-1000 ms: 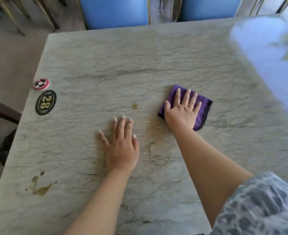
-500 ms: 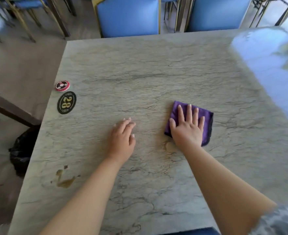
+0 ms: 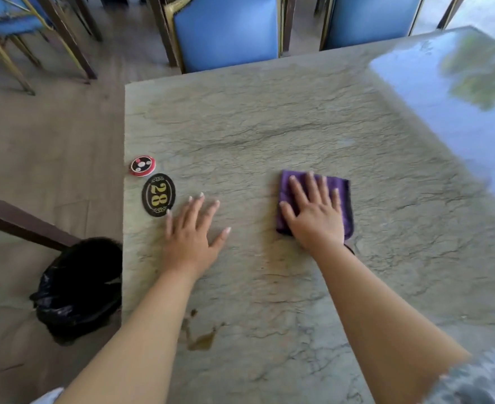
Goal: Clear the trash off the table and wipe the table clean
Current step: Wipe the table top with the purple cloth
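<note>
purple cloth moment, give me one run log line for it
phase: wiping | right hand: flat on purple cloth | left hand: flat on table | brown stain: unwiped, near edge

The grey-green veined stone table (image 3: 298, 118) looks polished — glossy at its right side; the folded purple cloth (image 3: 342, 188) is soft, matt fabric.
</note>
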A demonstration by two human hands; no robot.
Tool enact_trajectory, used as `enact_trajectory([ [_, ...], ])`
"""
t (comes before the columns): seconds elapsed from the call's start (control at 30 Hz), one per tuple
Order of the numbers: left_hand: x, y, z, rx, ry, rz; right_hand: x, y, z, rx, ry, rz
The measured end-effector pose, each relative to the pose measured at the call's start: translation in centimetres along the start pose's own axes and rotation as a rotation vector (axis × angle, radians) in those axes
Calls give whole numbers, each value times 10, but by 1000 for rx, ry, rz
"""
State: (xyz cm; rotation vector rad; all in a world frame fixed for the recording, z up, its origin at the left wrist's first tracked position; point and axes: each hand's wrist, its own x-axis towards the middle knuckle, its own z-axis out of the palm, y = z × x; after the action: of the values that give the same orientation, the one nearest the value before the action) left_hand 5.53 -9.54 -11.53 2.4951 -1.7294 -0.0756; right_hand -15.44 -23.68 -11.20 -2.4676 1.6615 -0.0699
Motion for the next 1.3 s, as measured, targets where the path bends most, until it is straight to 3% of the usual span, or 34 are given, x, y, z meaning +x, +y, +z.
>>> enact_trajectory([
  [0.1,0,1,3,14,8,-29,42,-34,4,20,-10,272],
  [0.17,0,3,5,6,20,-24,65,-63,6,37,-18,271],
  [0.23,-2,3,5,-22,51,-29,72,-93,8,35,-21,72],
  [0.33,-1,3,6,-50,94,-117,67,-105,9,-3,-55,-419],
  [0.4,0,3,8,-33,62,-145,75,-93,4,-18,-79,-549],
  [0.43,0,3,9,-22,45,-139,85,-89,4,-23,-73,-510],
  [0.53,1,1,10,14,22,-120,117,-102,7,-7,-69,-150],
  [0.6,1,2,9,32,12,-121,127,-132,13,5,-79,-59],
  [0.73,1,3,5,-48,48,-145,102,-166,16,-31,-117,-412],
  [0.8,1,3,3,-110,78,-147,83,-146,13,-66,-132,-616],
  [0.87,0,3,3,-137,79,-139,74,-108,7,-78,-139,-695],
  [0.93,0,2,4,-123,60,-127,72,-67,1,-52,-109,-539],
  [1.0,1,2,4,-106,43,-119,66,-41,0,-24,-71,-230],
  [1.07,0,4,1,-119,45,-114,50,-52,6,-23,-28,26],
  [1.13,0,5,-1,-164,65,-115,25,-88,16,14,14,78],
  [1.23,0,3,-1,-187,58,-121,-12,-120,22,57,-10,-187],
  [1.3,-1,2,-1,-142,32,-93,-27,-102,18,43,-23,-417],
])
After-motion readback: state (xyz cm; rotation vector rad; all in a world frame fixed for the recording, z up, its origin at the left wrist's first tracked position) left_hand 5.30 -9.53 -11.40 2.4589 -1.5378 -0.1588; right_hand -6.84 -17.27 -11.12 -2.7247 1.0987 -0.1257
